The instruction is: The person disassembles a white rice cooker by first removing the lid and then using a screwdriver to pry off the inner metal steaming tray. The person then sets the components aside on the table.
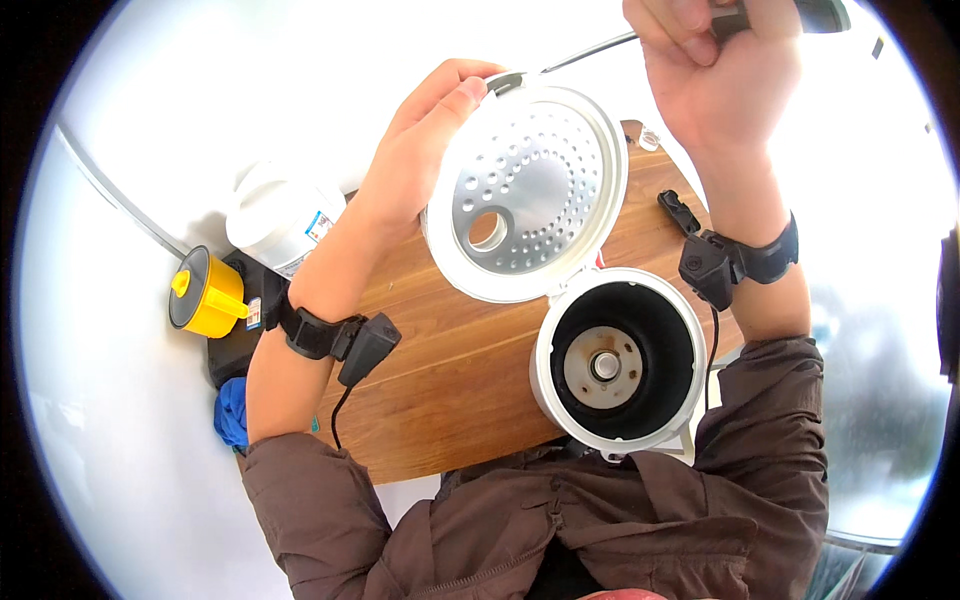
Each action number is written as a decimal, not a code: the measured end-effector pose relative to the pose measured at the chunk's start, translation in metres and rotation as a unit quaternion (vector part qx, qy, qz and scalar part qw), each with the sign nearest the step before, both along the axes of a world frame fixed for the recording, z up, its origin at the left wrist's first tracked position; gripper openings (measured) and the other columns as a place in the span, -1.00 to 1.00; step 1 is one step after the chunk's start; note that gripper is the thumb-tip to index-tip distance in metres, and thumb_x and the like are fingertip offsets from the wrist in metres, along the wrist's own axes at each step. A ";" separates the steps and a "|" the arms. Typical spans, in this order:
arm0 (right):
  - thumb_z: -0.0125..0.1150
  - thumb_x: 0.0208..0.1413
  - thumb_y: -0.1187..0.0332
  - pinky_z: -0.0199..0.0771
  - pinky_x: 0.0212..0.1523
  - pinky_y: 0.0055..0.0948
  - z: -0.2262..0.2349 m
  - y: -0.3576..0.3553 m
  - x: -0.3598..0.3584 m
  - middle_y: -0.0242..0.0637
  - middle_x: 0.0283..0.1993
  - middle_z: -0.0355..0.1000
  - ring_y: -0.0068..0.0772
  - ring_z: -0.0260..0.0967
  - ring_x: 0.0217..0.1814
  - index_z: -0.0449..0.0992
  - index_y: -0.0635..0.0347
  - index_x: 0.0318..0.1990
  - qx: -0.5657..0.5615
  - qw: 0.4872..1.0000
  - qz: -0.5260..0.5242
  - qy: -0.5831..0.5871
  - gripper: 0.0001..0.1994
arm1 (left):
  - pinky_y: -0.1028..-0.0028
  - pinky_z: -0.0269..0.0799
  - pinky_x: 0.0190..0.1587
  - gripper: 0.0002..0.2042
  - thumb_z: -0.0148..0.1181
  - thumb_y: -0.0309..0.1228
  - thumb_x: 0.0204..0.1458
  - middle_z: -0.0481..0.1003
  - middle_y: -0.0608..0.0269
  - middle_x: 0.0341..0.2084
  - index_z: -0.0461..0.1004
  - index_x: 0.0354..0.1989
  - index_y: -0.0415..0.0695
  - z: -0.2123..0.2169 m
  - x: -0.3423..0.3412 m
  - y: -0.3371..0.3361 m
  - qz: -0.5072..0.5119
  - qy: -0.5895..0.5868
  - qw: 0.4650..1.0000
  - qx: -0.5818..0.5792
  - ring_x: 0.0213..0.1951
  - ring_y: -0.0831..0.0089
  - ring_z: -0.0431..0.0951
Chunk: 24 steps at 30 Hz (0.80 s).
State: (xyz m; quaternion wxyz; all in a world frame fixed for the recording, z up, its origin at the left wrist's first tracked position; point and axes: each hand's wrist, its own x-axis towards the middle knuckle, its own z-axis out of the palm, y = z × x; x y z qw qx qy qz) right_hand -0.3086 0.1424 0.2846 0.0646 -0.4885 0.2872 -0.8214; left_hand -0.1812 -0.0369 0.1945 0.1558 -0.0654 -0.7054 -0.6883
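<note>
A white rice cooker [541, 375] stands at the table's near right with its lid [520, 130] raised on the hinge. No inner pot sits inside; the dark cavity shows a stained round heating plate [590, 385]. The lid's underside carries a dimpled metal plate with one round hole. My left hand [428, 125] grips the lid's upper left edge by a grey latch [507, 83]. Held high at the upper right, my right hand [722, 75] is closed around a screwdriver [590, 52]. Its shaft points left and its tip is at the lid's edge beside the latch.
On the left are a yellow jug [213, 305] with a grey lid, a white container [270, 212], a black box [228, 352] and a blue cloth [231, 412]. A small black object [678, 212] and a small clear piece [649, 138] lie toward the wooden table's [440, 400] right edge.
</note>
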 end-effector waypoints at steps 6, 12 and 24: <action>0.13 0.36 0.16 -0.09 -0.67 -0.58 0.016 -0.007 0.030 -0.40 -0.69 0.22 -0.67 -0.07 -0.72 0.21 -0.04 -0.57 0.074 0.996 -0.038 -0.030 -0.59 | 0.50 0.55 0.05 -0.60 -0.20 -0.18 0.45 0.55 0.21 0.00 0.38 0.24 -0.17 0.000 0.003 -0.001 0.001 0.012 1.000 -0.015 0.00 0.52 0.60; 0.16 0.35 0.17 -0.05 -0.65 -0.56 0.006 -0.015 0.016 -0.38 -0.68 0.24 -0.64 -0.02 -0.71 0.25 0.01 -0.56 0.117 0.988 -0.058 -0.083 -0.60 | 0.49 0.56 0.05 -0.60 -0.19 -0.17 0.45 0.55 0.21 0.01 0.38 0.24 -0.18 0.002 0.002 0.002 -0.004 0.005 1.000 -0.009 0.00 0.52 0.61; 0.11 0.33 0.19 -0.10 -0.65 -0.52 0.021 -0.057 -0.012 -0.46 -0.65 0.19 -0.64 -0.07 -0.68 0.25 0.02 -0.59 0.260 0.965 0.020 0.017 -0.60 | 0.54 0.53 -0.10 -0.69 -0.10 -0.25 0.44 0.59 0.31 -0.15 0.44 0.16 -0.14 0.002 0.016 -0.001 0.047 -0.001 0.998 0.030 -0.15 0.62 0.59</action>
